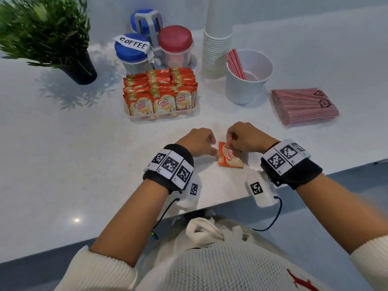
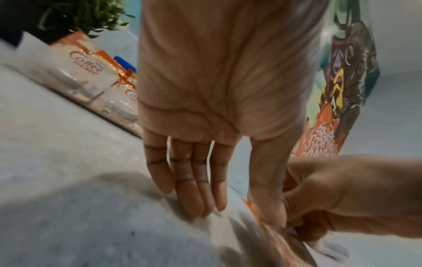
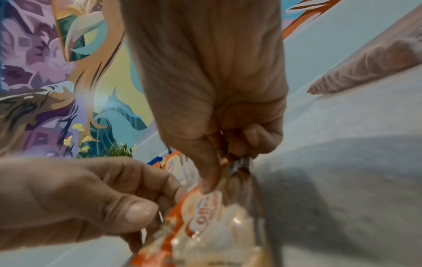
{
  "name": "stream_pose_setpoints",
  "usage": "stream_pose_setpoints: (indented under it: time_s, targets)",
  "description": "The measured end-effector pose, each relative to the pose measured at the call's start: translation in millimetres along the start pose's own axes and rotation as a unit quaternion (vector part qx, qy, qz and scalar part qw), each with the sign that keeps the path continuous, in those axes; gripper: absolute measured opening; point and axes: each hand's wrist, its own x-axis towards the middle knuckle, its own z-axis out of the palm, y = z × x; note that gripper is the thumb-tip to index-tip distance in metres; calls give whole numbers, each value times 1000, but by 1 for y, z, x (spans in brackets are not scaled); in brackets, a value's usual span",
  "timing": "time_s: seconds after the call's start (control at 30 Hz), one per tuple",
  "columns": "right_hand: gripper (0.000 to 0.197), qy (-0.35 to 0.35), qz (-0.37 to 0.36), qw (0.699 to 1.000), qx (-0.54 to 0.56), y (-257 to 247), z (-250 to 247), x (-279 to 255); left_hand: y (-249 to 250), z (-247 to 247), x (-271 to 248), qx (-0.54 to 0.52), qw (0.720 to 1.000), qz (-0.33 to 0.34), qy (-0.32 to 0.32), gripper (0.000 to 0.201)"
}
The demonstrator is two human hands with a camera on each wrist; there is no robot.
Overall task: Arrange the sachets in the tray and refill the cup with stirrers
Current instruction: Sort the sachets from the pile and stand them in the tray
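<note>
Sachets [image 1: 160,93] stood packed on edge in the clear tray [image 1: 134,118], in three rows running away from me; I could not count each row because the packs overlapped. One loose sachet [image 1: 230,157] lay on the white table [image 1: 63,154] near the front edge, between my two hands. My right hand [image 1: 245,137] pinched its far edge with thumb and fingers [image 3: 205,173] curled onto the foil; in the right wrist view the print was smeared by blur. My left hand [image 1: 197,141] rested just left of that sachet. In the left wrist view its fingers [image 2: 194,189] were straight, tips on the table, and the thumb touched the sachet's orange edge; I could not tell whether it pressed or merely rested there.

To the right of the tray stood one white cup [image 1: 248,78] with a few red-and-white stirrers [image 1: 235,64] leaning against its left wall. They were too tightly bunched to count. Further right lay one wrapped bundle of stirrers [image 1: 304,106], flat on the table and well apart from the cup.

Behind the tray I counted three lidded jars, two blue and one red; the front blue jar [image 1: 133,51] carried a label reading COFFEE, and a grey handle partly hid the rear one. One stack of paper cups [image 1: 216,49] ran off the top of the head view. One potted plant [image 1: 48,30] stood at far left, cut by the frame.
</note>
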Motion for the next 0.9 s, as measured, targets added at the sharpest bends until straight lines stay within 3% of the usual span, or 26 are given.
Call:
stream_pose_setpoints:
  time_s: [0.17, 0.27, 0.3, 0.4, 0.5, 0.57, 0.73, 0.9]
  targets:
    - [27, 89, -17, 973, 211, -18, -15, 18, -14, -22, 0, -118, 990, 16, 75, 8]
    - [27, 92, -22, 939, 330, -37, -17, 26, -22, -42, -3, -248, 956, 20, 159, 3]
    - [25, 78, -25, 933, 351, -43, -16, 29, -25, -49, -3, -270, 943, 17, 193, 10]
    - [19, 24, -55, 924, 379, -62, -14, 39, -38, -67, -1, -257, 926, 15, 275, 25]
    - [19, 22, -95, 922, 375, -82, -15, 51, -49, -82, -1, -222, 915, 24, 336, 11]
    - [23, 46, -104, 922, 370, -95, -17, 62, -56, -92, -4, -235, 908, 35, 346, 9]
    - [26, 77, -94, 920, 372, -116, -20, 87, -66, -114, -9, -244, 919, 40, 307, 51]
    - [24, 121, -133, 944, 277, -126, -21, 97, -71, -119, -3, -194, 929, 22, 314, 50]
